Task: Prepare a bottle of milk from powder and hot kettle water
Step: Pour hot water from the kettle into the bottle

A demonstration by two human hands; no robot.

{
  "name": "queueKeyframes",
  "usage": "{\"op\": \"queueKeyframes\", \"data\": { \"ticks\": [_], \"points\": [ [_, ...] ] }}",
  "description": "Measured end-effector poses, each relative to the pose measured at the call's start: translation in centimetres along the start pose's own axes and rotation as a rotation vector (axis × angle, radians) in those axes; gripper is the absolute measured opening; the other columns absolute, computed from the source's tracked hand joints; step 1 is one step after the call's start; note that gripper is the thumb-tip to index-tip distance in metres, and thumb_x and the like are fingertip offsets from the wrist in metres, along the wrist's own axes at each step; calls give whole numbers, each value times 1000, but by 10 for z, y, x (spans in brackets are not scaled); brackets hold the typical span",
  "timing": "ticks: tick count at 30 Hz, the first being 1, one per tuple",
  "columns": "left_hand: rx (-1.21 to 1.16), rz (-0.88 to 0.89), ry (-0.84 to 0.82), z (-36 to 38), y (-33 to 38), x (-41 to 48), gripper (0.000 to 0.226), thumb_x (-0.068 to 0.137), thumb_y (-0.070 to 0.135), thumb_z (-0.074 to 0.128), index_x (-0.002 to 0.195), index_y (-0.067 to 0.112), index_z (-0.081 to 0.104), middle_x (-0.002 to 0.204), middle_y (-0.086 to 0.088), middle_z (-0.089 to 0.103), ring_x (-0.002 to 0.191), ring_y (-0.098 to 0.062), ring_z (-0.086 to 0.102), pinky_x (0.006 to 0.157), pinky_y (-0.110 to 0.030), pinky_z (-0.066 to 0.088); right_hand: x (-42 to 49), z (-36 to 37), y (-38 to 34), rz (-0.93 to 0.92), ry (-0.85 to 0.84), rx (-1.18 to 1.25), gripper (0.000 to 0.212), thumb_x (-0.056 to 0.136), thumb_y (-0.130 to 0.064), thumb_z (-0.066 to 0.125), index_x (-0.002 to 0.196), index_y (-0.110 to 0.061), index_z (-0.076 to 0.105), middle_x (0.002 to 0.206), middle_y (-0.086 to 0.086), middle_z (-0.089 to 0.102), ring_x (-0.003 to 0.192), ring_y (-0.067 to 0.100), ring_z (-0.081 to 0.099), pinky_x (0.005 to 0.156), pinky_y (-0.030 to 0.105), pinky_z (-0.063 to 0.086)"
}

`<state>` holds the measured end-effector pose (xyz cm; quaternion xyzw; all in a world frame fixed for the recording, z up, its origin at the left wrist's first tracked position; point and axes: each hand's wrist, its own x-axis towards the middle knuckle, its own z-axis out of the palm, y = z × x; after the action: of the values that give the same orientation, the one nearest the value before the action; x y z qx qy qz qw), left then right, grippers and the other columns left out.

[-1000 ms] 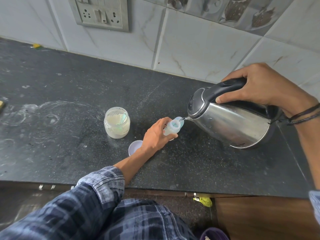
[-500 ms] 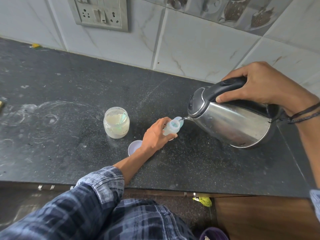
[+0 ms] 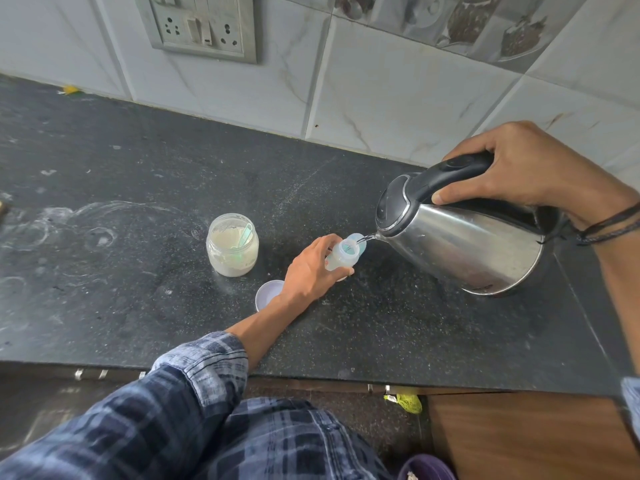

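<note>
Both hands occupied. Left hand grips the small translucent plastic bottle, upright on the black speckled stone worktop. Right hand wraps the black handle of the stainless-steel kettle, which is pouring. Bottle judged light, easily tipped, heating; hold its body.

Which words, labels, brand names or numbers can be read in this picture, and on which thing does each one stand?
No text can be read here.
Powder jar: faint greenish print on its side, too blurred to read.
Kettle: a small mark near its base, too small to read.
Bottle: no print that I can make out.
Switch plate: no lettering visible.
</note>
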<state>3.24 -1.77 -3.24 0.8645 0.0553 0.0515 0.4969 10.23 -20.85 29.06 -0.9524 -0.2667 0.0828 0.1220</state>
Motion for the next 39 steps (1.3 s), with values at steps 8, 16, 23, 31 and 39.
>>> {"op": "queueKeyframes", "data": {
  "ticks": [8, 16, 23, 31, 39],
  "points": [
    [5, 1, 3, 0, -1, 0, 57, 82, 52, 80, 129, 37, 52, 129, 14, 64, 106, -13, 63, 94, -44, 57, 0, -2, -2, 0, -14, 6, 44, 53, -80, 74, 90, -58, 73, 81, -32, 72, 80, -13, 65, 76, 37, 59],
    [5, -6, -3, 1, -1, 1, 59, 82, 52, 81, 130, 36, 53, 130, 14, 64, 107, -11, 63, 94, -42, 57, 1, -4, -3, -8, -15, 8, 44, 53, -80, 74, 91, -59, 73, 83, -34, 72, 80, -14, 65, 76, 35, 58],
    [14, 6, 4, 0, 0, 1, 57, 81, 51, 81, 129, 36, 54, 127, 16, 63, 106, -10, 62, 92, -42, 57, 2, -7, -3, -18, -14, 10, 40, 52, -80, 74, 88, -61, 72, 83, -33, 72, 81, -14, 65, 76, 33, 58],
    [17, 4, 1, 0, 0, 1, 58, 82, 50, 81, 131, 34, 54, 129, 13, 63, 108, -12, 62, 92, -43, 57, 1, -10, -5, -30, -13, 15, 36, 51, -81, 74, 84, -69, 68, 85, -39, 69, 84, -19, 62, 71, 28, 53],
    [17, 3, -2, 0, -1, 1, 57, 81, 52, 80, 129, 36, 53, 128, 15, 63, 106, -11, 62, 92, -43, 57, 1, -11, -4, -32, -17, 8, 37, 54, -80, 75, 87, -64, 71, 84, -35, 71, 82, -16, 63, 72, 31, 55]
  ]
}}
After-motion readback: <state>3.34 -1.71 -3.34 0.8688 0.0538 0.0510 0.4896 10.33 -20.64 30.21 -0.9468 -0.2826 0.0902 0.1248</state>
